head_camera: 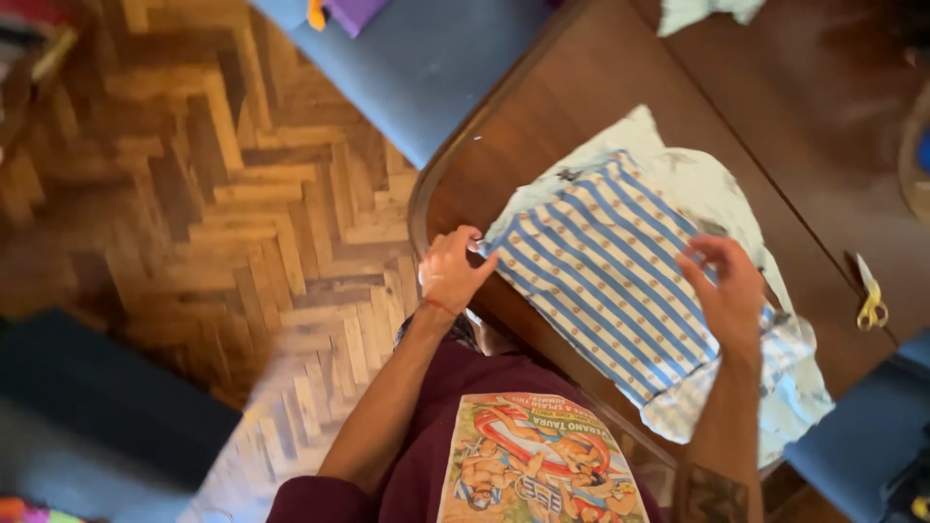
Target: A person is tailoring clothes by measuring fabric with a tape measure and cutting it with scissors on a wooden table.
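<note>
Head view: L hand [453, 269] pinches the near-left corner of a blue & white striped cloth [603, 271], fingers curled shut on it, arm bent & reaching out from the body. R hand [728, 295] sits on the cloth's right edge, fingers bent & partly open, thumb pressing down; can't tell if it grips. Cloth lies flat on a pale cloth [712, 194] on the brown table [794, 116]. Yellow scissors [870, 295] lie near, to the right.
</note>
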